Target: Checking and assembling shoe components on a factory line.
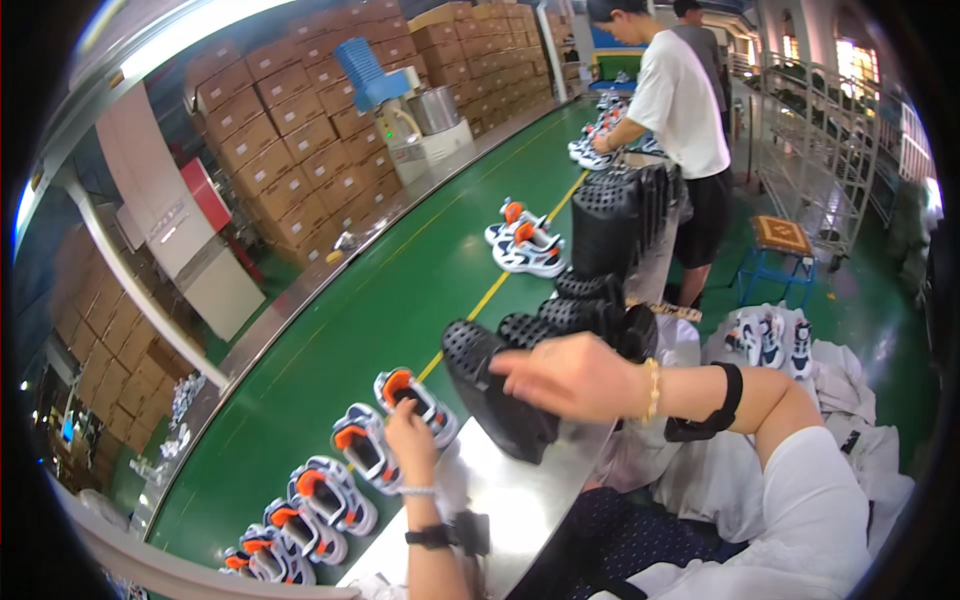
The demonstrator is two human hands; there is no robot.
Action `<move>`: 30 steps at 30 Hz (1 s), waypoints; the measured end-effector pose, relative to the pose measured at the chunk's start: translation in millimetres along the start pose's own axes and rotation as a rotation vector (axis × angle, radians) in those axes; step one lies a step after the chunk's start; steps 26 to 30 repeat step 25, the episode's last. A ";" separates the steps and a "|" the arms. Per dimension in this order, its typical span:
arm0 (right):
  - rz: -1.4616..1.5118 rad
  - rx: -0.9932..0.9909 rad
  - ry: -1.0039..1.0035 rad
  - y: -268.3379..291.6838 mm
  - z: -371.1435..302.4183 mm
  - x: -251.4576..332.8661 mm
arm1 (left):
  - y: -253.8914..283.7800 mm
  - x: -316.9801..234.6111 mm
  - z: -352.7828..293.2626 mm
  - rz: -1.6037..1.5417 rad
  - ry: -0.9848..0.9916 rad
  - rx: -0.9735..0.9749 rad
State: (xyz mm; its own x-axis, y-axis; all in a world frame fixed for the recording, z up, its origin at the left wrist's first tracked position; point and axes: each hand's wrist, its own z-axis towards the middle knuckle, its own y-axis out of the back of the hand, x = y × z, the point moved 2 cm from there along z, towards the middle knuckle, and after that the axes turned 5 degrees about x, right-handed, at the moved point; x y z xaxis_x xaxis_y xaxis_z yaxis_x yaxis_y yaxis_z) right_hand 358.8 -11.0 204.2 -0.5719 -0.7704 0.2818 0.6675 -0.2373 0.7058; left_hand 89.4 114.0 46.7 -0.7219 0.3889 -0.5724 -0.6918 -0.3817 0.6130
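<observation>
A row of white, navy and orange sneakers runs along the near side of the green conveyor belt [285, 400]. My left hand [412, 440] has its fingers at the collar of the farthest one, a sneaker [436, 412], and grips it there. To the right, my right hand [575, 375] is over a stack of black plastic pieces [490, 385] with perforated, rounded tops. Its index finger stretches out by the nearest piece. The other fingers are blurred and partly hidden, so whether they hold anything is unclear.
A pair of sneakers [526, 246] stands farther along the belt. Beyond it a co-worker [680, 110] handles more shoes beside tall black stacks [605, 225]. Cartons [290, 130] line the far side. A blue stool [780, 240] and wire racks [815, 150] stand right.
</observation>
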 end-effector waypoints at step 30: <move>-0.188 0.050 -0.643 30.4 -99.5 -217.4 | -11.6 69.4 42.8 0.494 -0.103 1.313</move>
